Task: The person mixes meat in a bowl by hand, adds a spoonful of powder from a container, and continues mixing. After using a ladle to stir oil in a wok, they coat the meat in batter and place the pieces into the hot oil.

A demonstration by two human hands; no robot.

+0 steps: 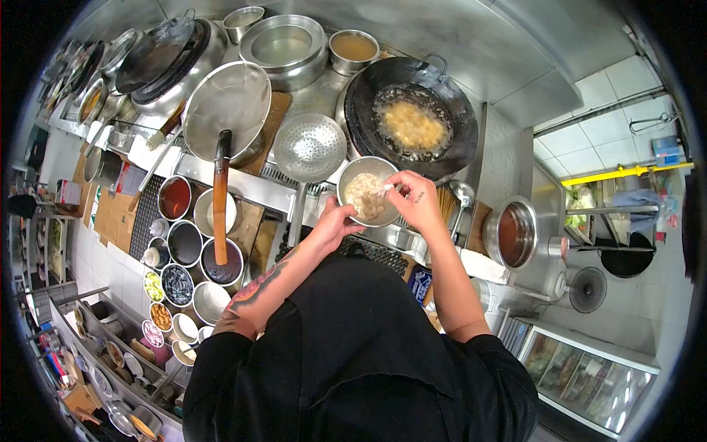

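My left hand (pixel 335 225) grips the near left rim of a metal bowl (pixel 374 168), which tilts a little toward me. Pale, batter-coated pieces (pixel 366 193) lie inside it. At the bowl's right side, the fingers of my right hand (pixel 414 197) are pinched on one wet, pale piece (pixel 386 189). Just beyond the bowl, a black wok (pixel 465 121) holds bubbling oil with golden frying pieces (pixel 414 125) floating in a cluster. Left of the bowl rests a perforated metal skimmer (pixel 309 147), its handle pointing toward me.
A wire-mesh strainer (pixel 227 103) and a wooden-handled tool (pixel 221 199) lie to the left, over several sauce pots (pixel 184 243). Pots of liquid (pixel 353 48) stand at the back. A ladle (pixel 462 194) and a pot of reddish-brown sauce (pixel 513 234) are at right.
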